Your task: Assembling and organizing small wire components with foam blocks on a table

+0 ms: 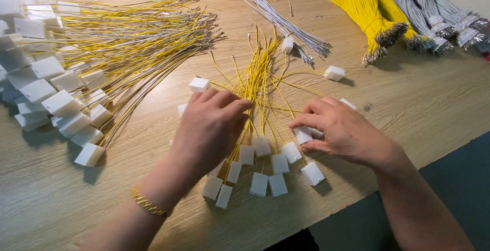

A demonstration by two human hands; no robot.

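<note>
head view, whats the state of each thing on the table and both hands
left hand: resting flat on the loose yellow wires
right hand: pinching a white connector block
finished pile: fanned out at left
yellow bundles: tied
grey bundles: tied

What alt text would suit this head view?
Two bare hands work over a fan of yellow wires ending in white connector blocks on a wooden table; the right hand pinches one block, the left hand rests on wires.
</note>
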